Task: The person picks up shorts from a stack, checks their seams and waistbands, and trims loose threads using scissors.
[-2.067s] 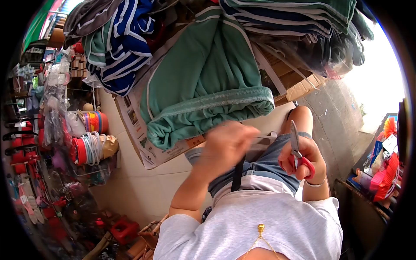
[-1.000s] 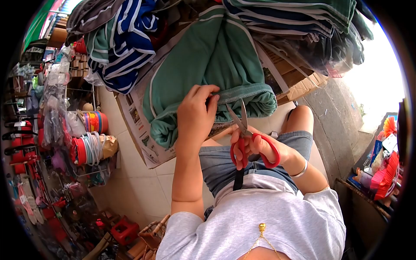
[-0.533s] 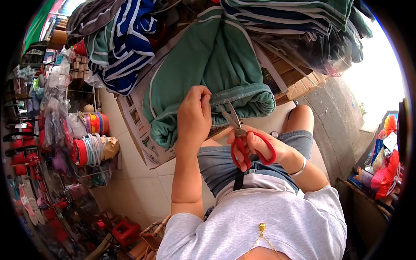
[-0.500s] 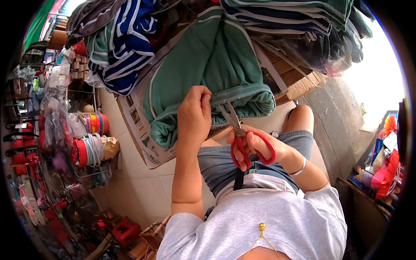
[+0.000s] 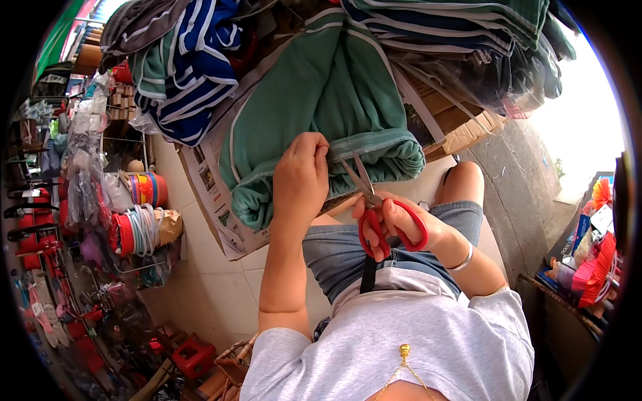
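A green garment [image 5: 321, 107] with white piping lies on the table, its near edge rolled into a thick band with a stitched seam. My left hand [image 5: 301, 184] rests at that edge, thumb and fingers pinched on the fabric near the seam. Red-handled scissors [image 5: 363, 179] are in my right hand [image 5: 401, 227], with fingers through the handle loops. Their blades stand a little apart and point up at the rolled edge, just right of my left hand. Whether the tips touch the cloth I cannot tell.
Newspaper [image 5: 234, 234] and cardboard [image 5: 468, 134] lie under the garment. Striped blue clothes [image 5: 200, 73] are heaped at the back left, with a folded stack [image 5: 441, 27] at the back right. Shelves of goods [image 5: 80, 200] line the left; a red fan-like item [image 5: 595, 271] is at right.
The scissor blades have spread slightly wider, and my right hand has shifted a touch. My left hand keeps its pinch on the garment in nearly the same spot.
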`<state>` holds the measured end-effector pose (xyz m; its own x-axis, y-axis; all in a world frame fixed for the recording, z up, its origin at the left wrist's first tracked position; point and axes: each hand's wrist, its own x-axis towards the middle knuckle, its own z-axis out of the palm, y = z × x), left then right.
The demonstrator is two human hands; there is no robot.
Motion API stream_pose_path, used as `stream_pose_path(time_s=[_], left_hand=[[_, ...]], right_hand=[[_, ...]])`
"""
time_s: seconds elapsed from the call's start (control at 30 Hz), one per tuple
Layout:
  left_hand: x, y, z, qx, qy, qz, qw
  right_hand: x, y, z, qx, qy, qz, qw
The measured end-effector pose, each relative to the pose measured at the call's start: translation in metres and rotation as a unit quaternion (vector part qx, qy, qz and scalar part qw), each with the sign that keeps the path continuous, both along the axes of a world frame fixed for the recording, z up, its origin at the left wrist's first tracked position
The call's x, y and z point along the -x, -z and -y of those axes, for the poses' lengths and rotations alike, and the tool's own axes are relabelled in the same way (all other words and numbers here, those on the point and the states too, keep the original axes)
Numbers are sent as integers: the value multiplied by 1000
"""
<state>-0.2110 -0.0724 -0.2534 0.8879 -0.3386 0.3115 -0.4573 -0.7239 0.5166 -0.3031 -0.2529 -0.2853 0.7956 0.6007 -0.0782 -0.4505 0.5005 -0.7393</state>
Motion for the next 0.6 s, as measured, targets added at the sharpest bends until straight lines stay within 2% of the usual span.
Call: stream_pose_path(time_s=[0.13,0.33,0.6], left_hand=[[3,-2,-5,46,3,-45,998],[4,3,-9,60,17,-4,998],[6,5,-10,73,11,-15,997]], right_hand=[[-2,-4,-4,18,-14,-6,1000],[-9,-10,-14,57,7,-11,998],[-13,-10,-23,58,46,-16,997]])
